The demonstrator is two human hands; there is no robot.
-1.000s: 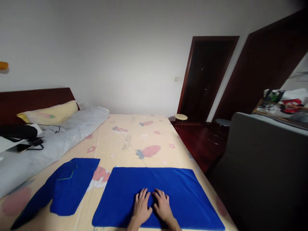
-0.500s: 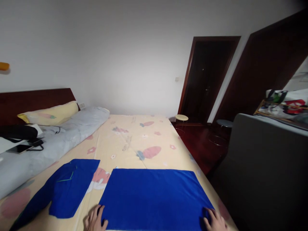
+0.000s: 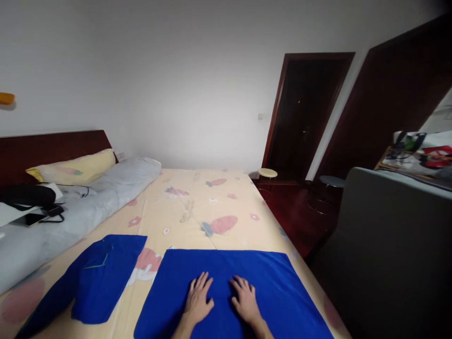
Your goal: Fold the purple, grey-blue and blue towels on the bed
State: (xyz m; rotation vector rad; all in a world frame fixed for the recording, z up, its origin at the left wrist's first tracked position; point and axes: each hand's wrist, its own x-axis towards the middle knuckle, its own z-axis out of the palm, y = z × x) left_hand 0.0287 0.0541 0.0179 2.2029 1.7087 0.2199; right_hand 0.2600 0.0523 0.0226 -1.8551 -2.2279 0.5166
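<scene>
A blue cloth (image 3: 226,263) is spread flat, roughly as a rectangle, on the bed at the bottom of the view. My left hand (image 3: 199,299) rests palm down on its middle, fingers stretched out. Just to the right, my right hand (image 3: 244,299) lies on the same cloth with its fingers spread. A gap of blue fabric shows between the two hands. Nothing is held in either one. The near edge of the cloth runs out of the frame. Left of it lies a folded blue garment (image 3: 106,278) with thin green lines, a dark part trailing toward the lower left.
The bed (image 3: 197,202) has a patterned sheet. Along its left side are a grey quilt (image 3: 106,197), a yellow pillow (image 3: 74,167), a phone (image 3: 33,219) and dark pouch. A grey panel (image 3: 391,254) stands at the right. Stools (image 3: 267,173) stand near the door (image 3: 303,117).
Both hands have moved inward and forward from the cloth's near left and right edges onto its middle. The fingers, curled before, are now stretched out. The folded garment has stayed put.
</scene>
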